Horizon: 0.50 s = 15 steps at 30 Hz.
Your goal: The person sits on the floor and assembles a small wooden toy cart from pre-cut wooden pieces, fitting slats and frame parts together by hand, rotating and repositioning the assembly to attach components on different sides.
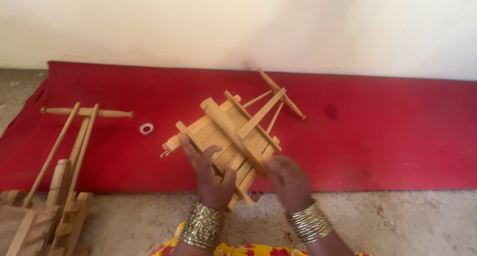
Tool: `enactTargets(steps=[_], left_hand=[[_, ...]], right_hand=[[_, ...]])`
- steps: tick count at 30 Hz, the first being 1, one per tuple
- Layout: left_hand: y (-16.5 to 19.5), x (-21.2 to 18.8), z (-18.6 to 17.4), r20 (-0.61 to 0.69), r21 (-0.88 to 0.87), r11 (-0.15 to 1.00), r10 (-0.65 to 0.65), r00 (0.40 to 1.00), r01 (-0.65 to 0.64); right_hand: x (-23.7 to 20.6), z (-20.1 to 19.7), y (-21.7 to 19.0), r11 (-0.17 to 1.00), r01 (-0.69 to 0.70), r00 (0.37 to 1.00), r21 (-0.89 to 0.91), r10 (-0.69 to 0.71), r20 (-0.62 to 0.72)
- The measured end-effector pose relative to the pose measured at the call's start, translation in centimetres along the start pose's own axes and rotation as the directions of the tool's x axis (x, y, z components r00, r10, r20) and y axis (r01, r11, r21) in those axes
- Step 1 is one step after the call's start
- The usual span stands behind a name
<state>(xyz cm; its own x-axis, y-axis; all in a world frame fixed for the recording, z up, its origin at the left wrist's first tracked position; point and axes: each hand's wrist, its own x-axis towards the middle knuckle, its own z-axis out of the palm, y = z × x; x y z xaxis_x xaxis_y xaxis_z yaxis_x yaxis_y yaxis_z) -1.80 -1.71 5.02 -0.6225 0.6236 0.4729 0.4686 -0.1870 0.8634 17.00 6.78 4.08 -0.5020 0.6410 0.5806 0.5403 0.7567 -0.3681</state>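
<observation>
Likely a home craft spot, work done on the floor. Red mat (pixel 377 137) spread over rough concrete floor (pixel 397 226) against a plain pale wall (pixel 248 22) across the top. Unpainted wooden cart frames: one at centre (pixel 233 132), another at lower left (pixel 49 206). Small tape roll (pixel 146 129) left of centre.

Both hands, left hand (pixel 211 179) and right hand (pixel 288 179), grip a slatted pale wooden toy cart (pixel 233 132) above the red floor mat (pixel 387 132).

right hand (pixel 288 181) motion-blurred, fingers indistinct; near end of cart (pixel 231 132) hidden behind both hands; second cart (pixel 49 206) cut off by left and bottom edges; ring (pixel 146 129) too small to identify; forearms cut at bottom edge
</observation>
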Motion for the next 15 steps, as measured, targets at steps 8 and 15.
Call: enactTargets(steps=[8, 15], left_hand=[[-0.4, -1.3, 0.4, 0.097, 0.062, 0.975, 0.205, 0.974, -0.212], [-0.8, -1.0, 0.8, 0.146, 0.0, 0.991, 0.132, 0.98, -0.133]], right_hand=[[0.7, -0.1, -1.8, 0.99, 0.055, 0.998, 0.133, -0.059, 0.026], [-0.6, -0.4, -1.0, 0.994, 0.05, 0.997, 0.098, -0.056, 0.058]])
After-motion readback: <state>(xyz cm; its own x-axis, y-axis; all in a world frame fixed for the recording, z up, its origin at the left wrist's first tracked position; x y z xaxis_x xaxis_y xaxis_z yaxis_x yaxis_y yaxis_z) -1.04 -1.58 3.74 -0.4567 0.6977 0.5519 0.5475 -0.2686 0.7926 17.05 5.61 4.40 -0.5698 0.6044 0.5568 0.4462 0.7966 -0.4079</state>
